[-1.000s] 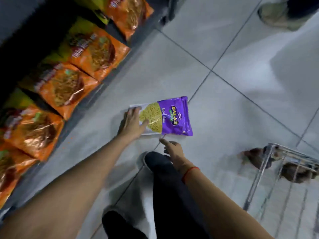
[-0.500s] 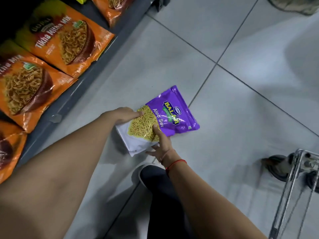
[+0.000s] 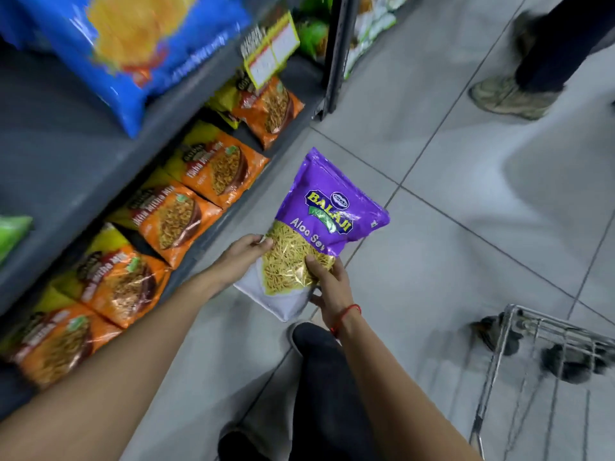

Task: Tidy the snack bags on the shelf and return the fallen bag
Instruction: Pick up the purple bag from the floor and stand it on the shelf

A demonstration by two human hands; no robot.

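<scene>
- The purple snack bag (image 3: pixel 327 224) has a clear window showing thin yellow sev, with a white bottom.
- Your left hand (image 3: pixel 244 252) and right hand (image 3: pixel 327 287) hold its lower part, fingers closed on it.

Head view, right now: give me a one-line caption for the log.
Both hands, left hand and right hand, hold the purple snack bag above the floor beside the orange bags on the bottom shelf.

Both hands (image 3: pixel 286 267) closed — arms stretched forward.
</scene>
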